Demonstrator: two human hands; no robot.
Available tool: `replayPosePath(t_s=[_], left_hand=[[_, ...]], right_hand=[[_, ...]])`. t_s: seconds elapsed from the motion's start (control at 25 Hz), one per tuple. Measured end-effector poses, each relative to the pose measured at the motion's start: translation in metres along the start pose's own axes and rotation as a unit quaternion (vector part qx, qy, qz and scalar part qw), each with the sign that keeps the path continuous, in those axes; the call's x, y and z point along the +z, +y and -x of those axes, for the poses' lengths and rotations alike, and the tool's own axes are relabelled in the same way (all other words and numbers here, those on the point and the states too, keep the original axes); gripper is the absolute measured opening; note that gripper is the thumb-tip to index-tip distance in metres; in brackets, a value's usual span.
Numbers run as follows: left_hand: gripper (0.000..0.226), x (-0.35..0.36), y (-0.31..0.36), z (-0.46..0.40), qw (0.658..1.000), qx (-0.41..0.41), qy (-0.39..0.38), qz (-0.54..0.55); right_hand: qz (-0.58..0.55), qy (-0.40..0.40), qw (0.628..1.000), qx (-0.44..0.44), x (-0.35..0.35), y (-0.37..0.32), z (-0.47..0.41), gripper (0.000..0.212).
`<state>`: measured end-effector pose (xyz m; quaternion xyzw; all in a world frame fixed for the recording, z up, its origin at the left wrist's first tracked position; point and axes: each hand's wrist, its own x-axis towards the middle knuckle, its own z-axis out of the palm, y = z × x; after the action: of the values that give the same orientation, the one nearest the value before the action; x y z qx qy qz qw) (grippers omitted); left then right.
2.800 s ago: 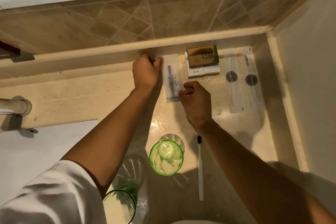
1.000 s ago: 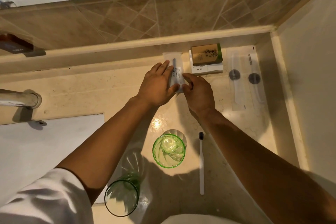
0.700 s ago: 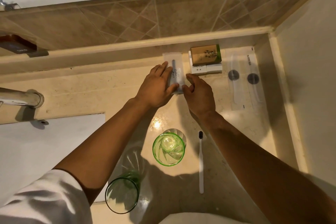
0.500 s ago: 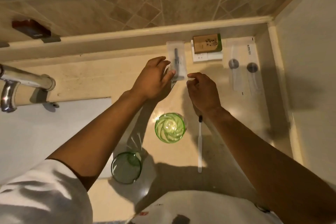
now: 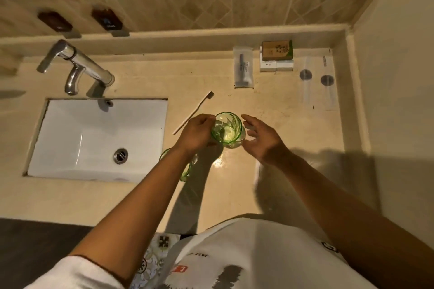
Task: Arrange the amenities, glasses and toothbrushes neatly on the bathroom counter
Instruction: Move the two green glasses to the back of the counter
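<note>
Toothbrush lies beside left hand gripping green glass.

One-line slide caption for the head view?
Left hand grips a green glass on the bathroom counter, right hand open beside it; packaged amenities lined along the back.

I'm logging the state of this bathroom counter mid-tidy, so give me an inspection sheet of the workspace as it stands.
Surface: beige counter, glossy, faint specks.
Job's things: green glass upright; second green glass mostly hidden under the left forearm; toothbrush lying diagonally; razor packet, stacked soap boxes and two clear sachets lined along the back ledge.
Clutter: nothing seen.
Grippers: left hand gripping the upright glass; right hand open beside it, contact unclear.
Cables: nothing seen.
Surroundings: sink, chrome faucet, tiled wall, two dark wall dispensers.
</note>
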<state>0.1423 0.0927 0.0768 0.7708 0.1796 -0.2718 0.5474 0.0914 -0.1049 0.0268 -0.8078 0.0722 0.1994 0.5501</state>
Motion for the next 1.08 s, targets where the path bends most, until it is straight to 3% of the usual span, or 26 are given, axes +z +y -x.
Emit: replayPosePath(t_s=[0.16,0.36,0.52,0.72,1.08], left_hand=[[0.015,0.015,-0.007,0.011,0.997,-0.01,0.042,0.062],[0.028,0.018,-0.004,0.011,0.996,-0.016,0.064,0.052],[0.02,0.005,0.005,0.005,0.997,-0.008,0.042,0.071],[0.038,-0.04,0.033,-0.025,0.992,0.038,-0.006,0.124],[0.06,-0.1,0.074,-0.09,0.982,0.186,-0.03,-0.02]], right_hand=[[-0.012,0.002,1.0,0.005,0.012,-0.007,0.001,0.069],[-0.012,0.001,1.0,0.004,0.014,-0.013,0.002,0.059],[-0.024,0.012,1.0,-0.011,0.011,-0.027,-0.003,0.065],[-0.054,0.065,0.996,-0.02,0.008,-0.072,-0.031,0.064],[-0.047,0.146,0.988,-0.018,0.021,-0.134,-0.105,0.05]])
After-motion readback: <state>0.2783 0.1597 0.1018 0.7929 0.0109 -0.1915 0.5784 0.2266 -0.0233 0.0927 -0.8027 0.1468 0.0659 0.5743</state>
